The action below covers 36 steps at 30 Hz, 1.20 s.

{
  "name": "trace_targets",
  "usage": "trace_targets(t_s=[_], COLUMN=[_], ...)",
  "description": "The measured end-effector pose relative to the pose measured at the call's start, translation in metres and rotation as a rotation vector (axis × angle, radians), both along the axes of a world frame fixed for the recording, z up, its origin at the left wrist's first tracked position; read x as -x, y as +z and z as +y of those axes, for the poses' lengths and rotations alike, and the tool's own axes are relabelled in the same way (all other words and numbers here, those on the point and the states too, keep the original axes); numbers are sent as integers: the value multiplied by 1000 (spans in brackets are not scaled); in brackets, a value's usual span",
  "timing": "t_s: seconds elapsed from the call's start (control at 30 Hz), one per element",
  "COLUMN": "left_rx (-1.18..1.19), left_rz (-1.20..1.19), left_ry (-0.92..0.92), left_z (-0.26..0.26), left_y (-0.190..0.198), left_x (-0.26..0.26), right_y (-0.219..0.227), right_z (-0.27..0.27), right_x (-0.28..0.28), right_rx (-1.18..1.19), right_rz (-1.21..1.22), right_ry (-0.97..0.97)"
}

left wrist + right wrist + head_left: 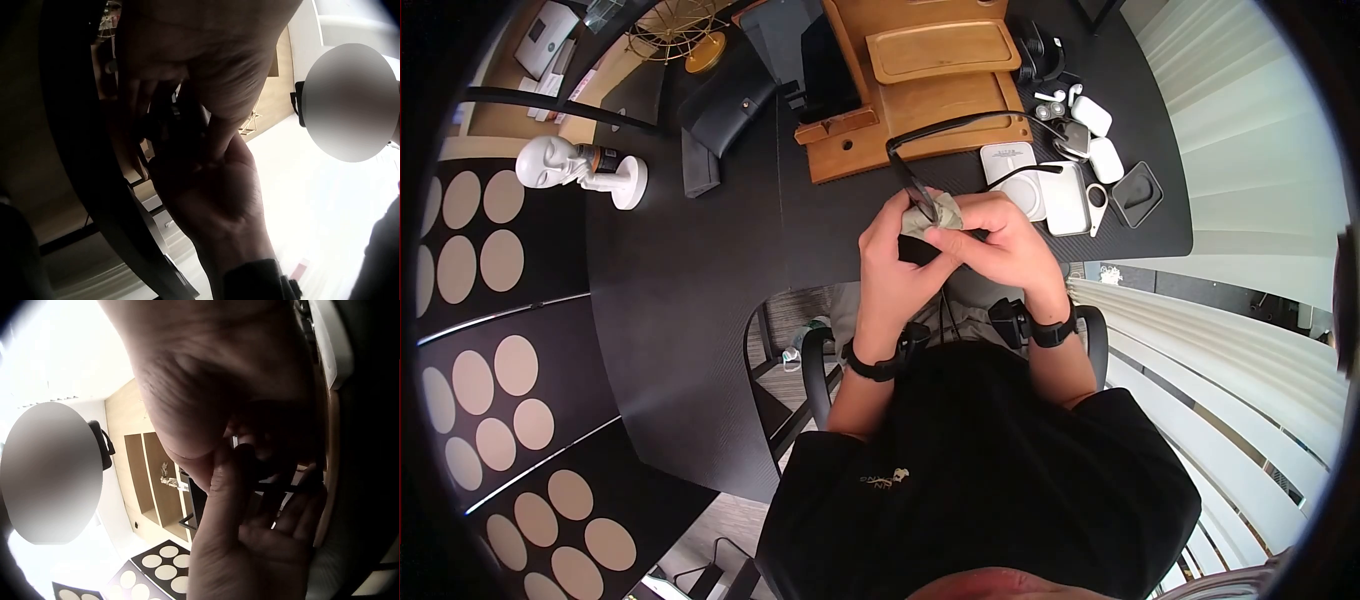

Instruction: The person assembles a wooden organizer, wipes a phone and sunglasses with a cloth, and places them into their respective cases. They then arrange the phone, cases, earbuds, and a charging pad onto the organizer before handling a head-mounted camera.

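Both hands meet over the person's lap, just off the desk's front edge. My left hand (887, 262) holds a pair of black-framed glasses (908, 180) by the front, its fingers curled at a lens. The temples point away over the desk. A crumpled grey-beige cloth (945, 213) wraps part of the glasses, and my right hand (1012, 245) pinches it between thumb and fingers. The thumbs come close together below the cloth. In the left wrist view the right hand (212, 194) faces the left palm, with the glasses dark and mostly hidden between them.
Beyond the hands stands a wooden organizer (835, 160) on the black desk (690, 270). White charging pads (1005, 155), earbud cases (1105, 160) and a black tray (1138, 195) lie at right. At left are a black case (730, 110) and a white figurine (630, 182).
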State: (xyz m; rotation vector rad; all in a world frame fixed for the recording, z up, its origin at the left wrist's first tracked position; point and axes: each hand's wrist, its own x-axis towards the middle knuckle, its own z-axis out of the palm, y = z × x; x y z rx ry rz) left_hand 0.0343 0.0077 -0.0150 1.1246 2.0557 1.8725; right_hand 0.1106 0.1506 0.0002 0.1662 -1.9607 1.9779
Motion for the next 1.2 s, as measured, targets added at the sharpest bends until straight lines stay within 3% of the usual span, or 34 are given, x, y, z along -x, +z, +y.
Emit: trace_targets(t_s=[0.27, 0.4, 0.47, 0.83, 1.03, 1.2], left_rx=[-4, -15, -32, 2, -17, -62], left_rz=[41, -4, -23, 12, -77, -50], left_ry=[63, 104, 108, 75, 192, 325], left_z=[0, 0, 0, -10, -20, -37], left_y=[0, 1, 6, 2, 1, 0], left_x=[1, -1, -1, 12, 24, 38], right_y=[11, 13, 11, 9, 6, 11], right_z=[-4, -6, -8, 1, 4, 5], right_x=[-1, 0, 3, 6, 5, 3], right_rx=[-381, -407, -340, -424, -379, -392], right_rz=[3, 63, 142, -14, -19, -187], right_ry=[-227, -282, -420, -414, -496, -485])
